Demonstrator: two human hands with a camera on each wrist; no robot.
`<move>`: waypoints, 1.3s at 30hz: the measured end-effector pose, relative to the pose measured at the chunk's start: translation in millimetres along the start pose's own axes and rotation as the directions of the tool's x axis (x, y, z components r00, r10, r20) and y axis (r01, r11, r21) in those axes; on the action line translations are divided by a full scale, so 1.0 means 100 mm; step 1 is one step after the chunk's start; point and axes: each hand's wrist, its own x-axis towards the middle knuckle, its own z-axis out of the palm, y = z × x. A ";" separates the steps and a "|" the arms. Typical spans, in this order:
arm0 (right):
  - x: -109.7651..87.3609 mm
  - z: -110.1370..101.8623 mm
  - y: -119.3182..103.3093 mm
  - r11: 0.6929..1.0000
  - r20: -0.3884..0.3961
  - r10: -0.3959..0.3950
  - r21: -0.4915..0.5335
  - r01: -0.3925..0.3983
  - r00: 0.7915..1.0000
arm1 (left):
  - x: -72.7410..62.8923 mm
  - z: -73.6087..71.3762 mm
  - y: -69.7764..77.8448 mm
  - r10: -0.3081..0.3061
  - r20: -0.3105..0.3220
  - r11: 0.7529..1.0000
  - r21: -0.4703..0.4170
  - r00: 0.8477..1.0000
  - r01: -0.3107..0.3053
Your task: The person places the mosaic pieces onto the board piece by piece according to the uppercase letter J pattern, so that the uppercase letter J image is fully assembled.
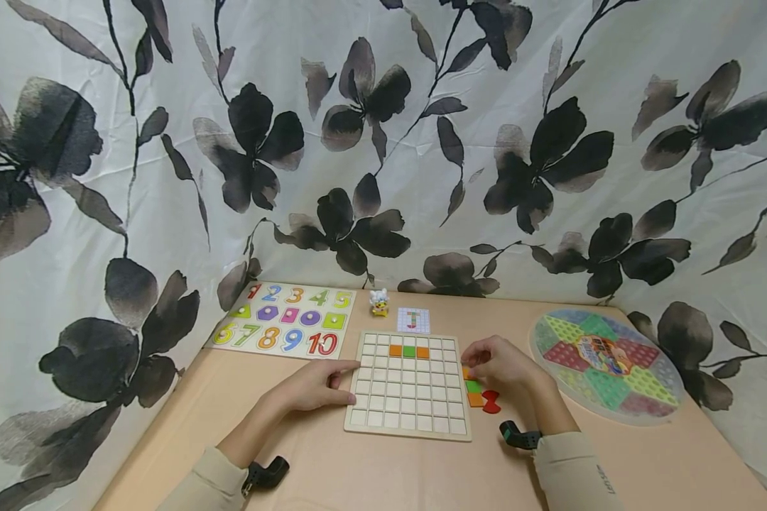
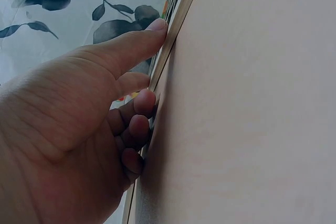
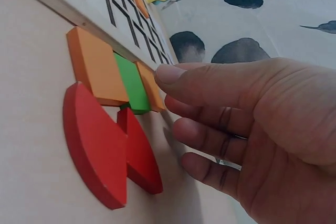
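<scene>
A wooden grid board (image 1: 407, 419) lies on the table, with two orange squares and a green square (image 1: 409, 351) between them in an upper row. My left hand (image 1: 309, 387) touches the board's left edge with thumb and index finger; the other fingers curl loosely in the left wrist view. Along the right edge lie an orange block (image 3: 97, 66), a green block (image 3: 132, 83) and another orange block (image 3: 151, 86). My right hand (image 1: 501, 362) is over the far orange block, its thumb tip close to it. Two red curved pieces (image 3: 94, 145) lie beside the blocks.
Behind the board are a small card (image 1: 413, 320) with a grid pattern and a toy figure (image 1: 379, 303). A number and shape board (image 1: 281, 319) lies at the back left. On the right is a round patterned board (image 1: 607, 365). A floral curtain (image 1: 434, 156) hangs behind the table.
</scene>
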 end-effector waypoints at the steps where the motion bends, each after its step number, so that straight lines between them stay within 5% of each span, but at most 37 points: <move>1: 0.00 0.01 0.00 1.000 0.003 0.001 -0.001 -0.001 1.000 | 0.00 0.00 0.00 0.000 0.000 1.000 -0.002 1.000 0.000; 17: 0.01 0.06 -0.02 0.996 -0.015 0.083 0.014 -0.083 0.996 | 0.01 0.00 0.00 0.014 0.000 1.000 0.004 1.000 -0.014; 39: 0.00 0.08 -0.01 0.996 -0.011 0.092 0.019 -0.091 0.996 | -0.01 0.01 0.00 0.000 0.001 1.000 0.008 1.000 0.000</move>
